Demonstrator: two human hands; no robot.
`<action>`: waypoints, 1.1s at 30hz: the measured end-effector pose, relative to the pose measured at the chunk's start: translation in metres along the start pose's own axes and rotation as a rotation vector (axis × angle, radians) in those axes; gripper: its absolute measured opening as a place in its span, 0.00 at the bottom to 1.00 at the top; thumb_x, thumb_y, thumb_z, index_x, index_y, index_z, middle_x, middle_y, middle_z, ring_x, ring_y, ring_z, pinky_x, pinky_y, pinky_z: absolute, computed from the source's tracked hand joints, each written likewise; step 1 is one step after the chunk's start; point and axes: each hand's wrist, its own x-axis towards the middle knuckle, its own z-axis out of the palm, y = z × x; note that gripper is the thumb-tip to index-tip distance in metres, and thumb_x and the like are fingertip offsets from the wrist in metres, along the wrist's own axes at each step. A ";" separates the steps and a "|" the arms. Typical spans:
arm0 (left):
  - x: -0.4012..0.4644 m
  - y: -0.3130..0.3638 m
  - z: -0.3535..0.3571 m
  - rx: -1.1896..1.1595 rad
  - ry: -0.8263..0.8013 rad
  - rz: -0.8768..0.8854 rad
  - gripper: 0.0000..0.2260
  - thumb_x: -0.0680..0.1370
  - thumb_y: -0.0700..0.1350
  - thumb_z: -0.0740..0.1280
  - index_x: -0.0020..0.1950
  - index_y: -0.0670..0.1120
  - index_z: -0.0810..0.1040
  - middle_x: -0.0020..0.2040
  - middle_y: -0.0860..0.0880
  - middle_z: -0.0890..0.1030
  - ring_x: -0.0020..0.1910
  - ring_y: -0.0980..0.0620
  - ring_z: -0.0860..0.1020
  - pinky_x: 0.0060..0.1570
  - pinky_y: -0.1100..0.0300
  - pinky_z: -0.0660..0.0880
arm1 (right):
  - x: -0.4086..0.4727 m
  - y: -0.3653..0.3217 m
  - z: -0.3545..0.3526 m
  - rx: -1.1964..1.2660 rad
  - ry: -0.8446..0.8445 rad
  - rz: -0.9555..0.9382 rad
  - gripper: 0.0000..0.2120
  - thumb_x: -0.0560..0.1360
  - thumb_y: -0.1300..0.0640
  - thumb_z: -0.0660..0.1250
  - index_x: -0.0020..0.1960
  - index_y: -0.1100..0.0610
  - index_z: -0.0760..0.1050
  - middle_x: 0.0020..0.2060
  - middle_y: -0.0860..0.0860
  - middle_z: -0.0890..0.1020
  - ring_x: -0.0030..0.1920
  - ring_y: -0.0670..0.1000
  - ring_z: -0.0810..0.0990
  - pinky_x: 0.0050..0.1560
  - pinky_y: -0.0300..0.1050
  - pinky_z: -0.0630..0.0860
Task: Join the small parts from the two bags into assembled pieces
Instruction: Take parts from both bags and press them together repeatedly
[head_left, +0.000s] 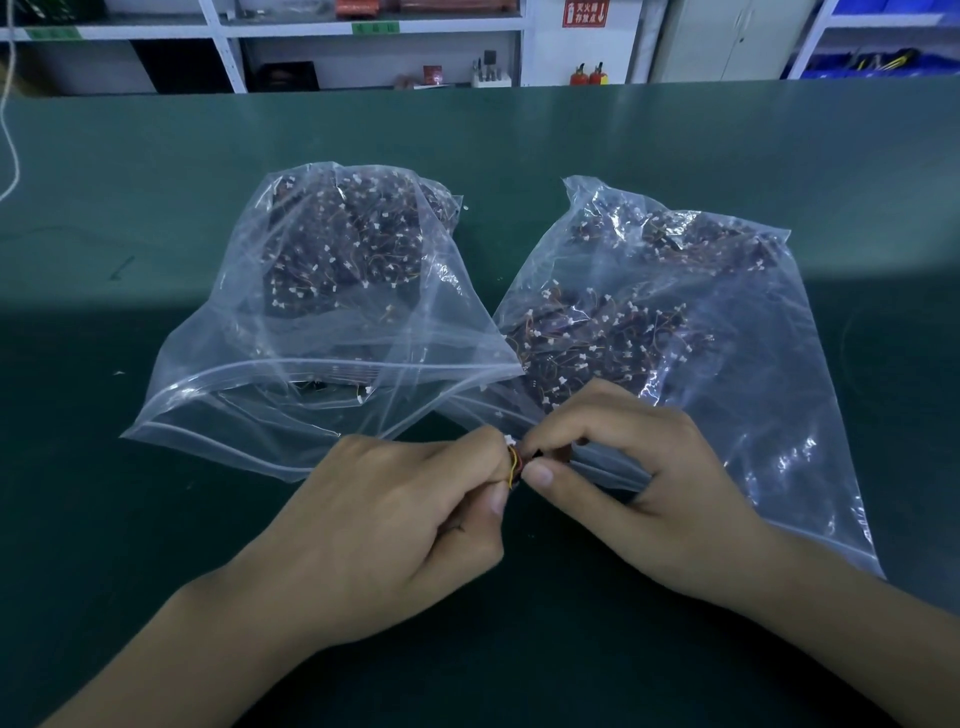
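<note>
Both hands' grip pinching wired part (514, 460), seemingly joined

Left hand (395, 514) and right hand (639, 488): both bare, without gloves, rings or watch. Forearms uncovered to the lower picture edge; no sleeve visible. Fingernails short and unpainted, seen on the thumbs.

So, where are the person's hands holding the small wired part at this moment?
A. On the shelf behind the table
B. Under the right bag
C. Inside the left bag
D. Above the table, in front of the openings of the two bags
D: the left hand and right hand pinch the small wired part between them over the green table, just before the left bag and right bag.
</note>
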 end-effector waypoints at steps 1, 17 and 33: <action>0.000 -0.001 0.001 -0.003 0.005 -0.005 0.05 0.80 0.46 0.61 0.44 0.51 0.68 0.30 0.57 0.64 0.27 0.52 0.63 0.25 0.62 0.58 | 0.000 0.000 0.000 0.010 -0.003 0.006 0.06 0.80 0.55 0.71 0.50 0.56 0.85 0.43 0.41 0.83 0.46 0.51 0.81 0.50 0.41 0.76; -0.002 -0.006 0.015 -0.162 0.218 -0.125 0.10 0.84 0.48 0.62 0.43 0.50 0.75 0.32 0.54 0.70 0.30 0.53 0.70 0.28 0.50 0.70 | -0.001 -0.005 0.001 0.106 0.053 0.154 0.07 0.81 0.53 0.70 0.48 0.55 0.84 0.41 0.44 0.85 0.46 0.51 0.82 0.51 0.38 0.74; -0.002 -0.006 0.018 -0.158 0.209 -0.117 0.11 0.83 0.48 0.63 0.41 0.48 0.75 0.32 0.55 0.70 0.30 0.55 0.68 0.27 0.51 0.70 | 0.000 -0.005 0.001 -0.011 0.068 0.061 0.09 0.80 0.53 0.69 0.46 0.56 0.84 0.41 0.41 0.84 0.45 0.51 0.81 0.49 0.38 0.75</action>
